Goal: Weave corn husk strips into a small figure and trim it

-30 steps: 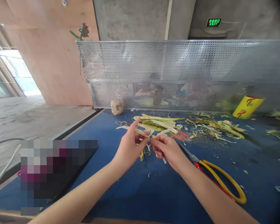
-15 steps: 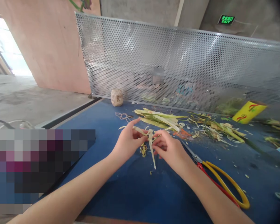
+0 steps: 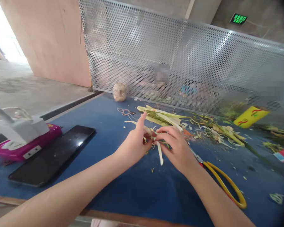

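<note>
My left hand (image 3: 135,143) is closed, its thumb and fingers pinching a pale, husk-like plant strip (image 3: 160,154) over the middle of the blue table. From the other side, my right hand (image 3: 176,147) pinches the same strip, and the fingertips of both hands meet around it. One end of the strip hangs down between the hands; the part inside the fingers is mostly hidden. Just beyond them lies a pile of pale green husk-like leaves (image 3: 164,115). Partly covered by my right forearm are scissors (image 3: 227,179) with yellow and red handles.
A perforated metal screen (image 3: 142,47) stands along the table's far edge, near a whitish roll (image 3: 119,92). Leaf scraps (image 3: 217,130) and a yellow roll (image 3: 251,117) lie at right. At left are a black phone (image 3: 56,154) and a magenta power strip (image 3: 53,128) with white plugs.
The view has tilted down and shifted slightly. My right fingers have closed in toward my left fingertips, and the hanging strip end shows shorter. My left thumb or finger points higher.
</note>
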{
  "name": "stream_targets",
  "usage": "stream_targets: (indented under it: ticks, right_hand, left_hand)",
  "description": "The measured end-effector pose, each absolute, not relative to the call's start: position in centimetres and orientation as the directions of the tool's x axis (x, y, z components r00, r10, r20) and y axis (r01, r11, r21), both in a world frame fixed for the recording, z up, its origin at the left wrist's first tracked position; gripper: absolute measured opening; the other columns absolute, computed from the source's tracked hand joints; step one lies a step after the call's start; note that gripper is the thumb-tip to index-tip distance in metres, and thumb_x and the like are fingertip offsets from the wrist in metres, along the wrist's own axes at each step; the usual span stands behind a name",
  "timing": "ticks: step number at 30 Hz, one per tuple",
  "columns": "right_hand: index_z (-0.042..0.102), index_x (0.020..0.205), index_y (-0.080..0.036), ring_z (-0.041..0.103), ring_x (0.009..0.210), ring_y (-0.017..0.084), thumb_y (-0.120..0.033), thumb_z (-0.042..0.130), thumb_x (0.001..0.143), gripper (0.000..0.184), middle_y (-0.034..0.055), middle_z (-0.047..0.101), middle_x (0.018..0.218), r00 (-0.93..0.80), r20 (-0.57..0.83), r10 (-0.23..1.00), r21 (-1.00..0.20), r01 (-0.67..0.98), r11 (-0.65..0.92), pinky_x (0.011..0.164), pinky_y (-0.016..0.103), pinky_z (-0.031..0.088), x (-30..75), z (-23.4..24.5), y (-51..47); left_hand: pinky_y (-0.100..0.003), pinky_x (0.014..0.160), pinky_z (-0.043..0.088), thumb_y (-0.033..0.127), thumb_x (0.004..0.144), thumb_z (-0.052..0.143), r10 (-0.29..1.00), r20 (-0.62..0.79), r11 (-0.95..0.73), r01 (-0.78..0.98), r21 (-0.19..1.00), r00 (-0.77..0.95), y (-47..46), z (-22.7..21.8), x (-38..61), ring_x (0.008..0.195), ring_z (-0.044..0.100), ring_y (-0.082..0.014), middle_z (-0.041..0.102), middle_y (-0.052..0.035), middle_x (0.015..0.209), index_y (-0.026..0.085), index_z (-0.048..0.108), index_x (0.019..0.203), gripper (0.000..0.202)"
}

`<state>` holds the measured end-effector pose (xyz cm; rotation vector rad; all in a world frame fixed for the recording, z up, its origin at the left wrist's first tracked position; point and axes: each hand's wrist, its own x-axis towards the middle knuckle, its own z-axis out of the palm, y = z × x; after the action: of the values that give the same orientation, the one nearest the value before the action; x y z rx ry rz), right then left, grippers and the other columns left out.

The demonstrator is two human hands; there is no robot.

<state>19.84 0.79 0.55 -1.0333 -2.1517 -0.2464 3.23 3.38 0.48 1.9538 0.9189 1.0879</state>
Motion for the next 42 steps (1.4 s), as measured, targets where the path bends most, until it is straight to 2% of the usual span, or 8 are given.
stream_targets:
  ticks: [7, 17, 20, 22, 27, 33, 37, 42]
  right_hand:
    - [0.054, 0.081, -0.021, 0.054, 0.085, 0.021, -0.018, 0.053, 0.081, 0.004, 0.0042, 0.063, 0.083, -0.357, 0.642, 0.679, -0.223, 0.761, 0.610, 0.077, 0.038, 0.040, 20.2, 0.3, 1.2]
    - [0.050, 0.079, -0.021, 0.048, 0.060, 0.014, -0.023, 0.055, 0.076, 0.007, -0.0034, 0.047, 0.060, -0.113, 0.575, 0.810, -0.501, 0.735, 0.458, 0.062, 0.027, 0.038, 19.6, 1.1, 0.7]
    - [0.051, 0.077, -0.021, 0.046, 0.055, 0.012, -0.025, 0.052, 0.079, 0.005, -0.0045, 0.044, 0.056, -0.097, 0.542, 0.834, -0.533, 0.728, 0.431, 0.057, 0.026, 0.037, 19.8, 1.4, 0.6]
    - [0.052, 0.073, -0.020, 0.047, 0.057, 0.013, -0.027, 0.052, 0.079, 0.009, -0.0032, 0.047, 0.057, -0.123, 0.546, 0.829, -0.487, 0.758, 0.433, 0.059, 0.026, 0.036, 19.9, 1.6, 0.5]
    - [0.053, 0.067, -0.020, 0.052, 0.065, 0.015, -0.026, 0.056, 0.078, 0.013, -0.0018, 0.053, 0.062, -0.330, 0.542, 0.773, -0.239, 0.821, 0.518, 0.073, 0.033, 0.033, 20.1, 1.8, 0.2]
    - [0.058, 0.081, -0.020, 0.055, 0.087, 0.020, -0.017, 0.053, 0.078, 0.007, 0.0066, 0.058, 0.094, -0.435, 0.662, 0.611, -0.113, 0.748, 0.655, 0.081, 0.038, 0.034, 20.0, 2.0, -0.5]
    - [0.059, 0.085, -0.020, 0.055, 0.098, 0.020, -0.014, 0.051, 0.079, 0.012, 0.0075, 0.060, 0.107, -0.511, 0.618, 0.598, -0.278, 0.569, 0.774, 0.086, 0.037, 0.040, 20.1, 2.2, -0.6]
    - [0.063, 0.089, -0.022, 0.058, 0.101, 0.017, -0.018, 0.043, 0.086, 0.021, 0.0044, 0.066, 0.104, -0.495, 0.515, 0.700, -0.523, 0.466, 0.714, 0.090, 0.035, 0.043, 20.1, 2.3, -0.4]
  left_hand:
    - [-0.025, 0.060, 0.045, 0.010, 0.072, 0.051, 0.783, 0.409, -0.564, 0.260, 0.783, 0.468, 3.3, 0.5, 3.2, 0.063, 0.054, -0.0104, 0.061, -0.0008, 0.080, 0.016, 0.006, 0.138, 0.080]
    - [-0.024, 0.058, 0.044, 0.017, 0.074, 0.052, 0.786, 0.380, -0.547, 0.262, 0.795, 0.487, 2.5, 1.5, 3.2, 0.060, 0.051, -0.0091, 0.057, 0.0017, 0.077, 0.018, 0.013, 0.136, 0.074]
    - [-0.024, 0.058, 0.044, 0.016, 0.073, 0.053, 0.812, 0.372, -0.513, 0.247, 0.822, 0.449, 2.8, 1.7, 3.1, 0.062, 0.053, -0.0097, 0.059, 0.0007, 0.078, 0.016, 0.014, 0.136, 0.074]
    - [-0.025, 0.059, 0.045, 0.016, 0.073, 0.054, 0.842, 0.354, -0.474, 0.246, 0.845, 0.408, 3.0, 1.8, 3.0, 0.066, 0.055, -0.0114, 0.061, -0.0008, 0.079, 0.015, 0.014, 0.137, 0.076]
    - [-0.028, 0.064, 0.046, 0.017, 0.072, 0.056, 0.872, 0.318, -0.405, 0.181, 0.896, 0.373, 3.6, 1.7, 2.8, 0.074, 0.059, -0.0147, 0.063, -0.0034, 0.081, 0.014, 0.013, 0.137, 0.078]
    - [-0.029, 0.063, 0.046, 0.018, 0.071, 0.057, 0.882, 0.286, -0.366, 0.162, 0.916, 0.375, 3.9, 1.3, 2.7, 0.074, 0.059, -0.0154, 0.063, -0.0041, 0.082, 0.013, 0.004, 0.139, 0.085]
    - [-0.027, 0.061, 0.044, 0.013, 0.069, 0.057, 0.873, 0.245, -0.346, 0.182, 0.920, 0.421, 3.6, 1.5, 2.8, 0.065, 0.056, -0.0125, 0.062, -0.0008, 0.075, 0.013, -0.002, 0.139, 0.092]
    - [-0.026, 0.062, 0.043, 0.009, 0.066, 0.057, 0.871, 0.232, -0.327, 0.160, 0.931, 0.432, 3.5, 1.6, 2.8, 0.065, 0.055, -0.0118, 0.061, 0.0008, 0.072, 0.014, -0.005, 0.140, 0.096]
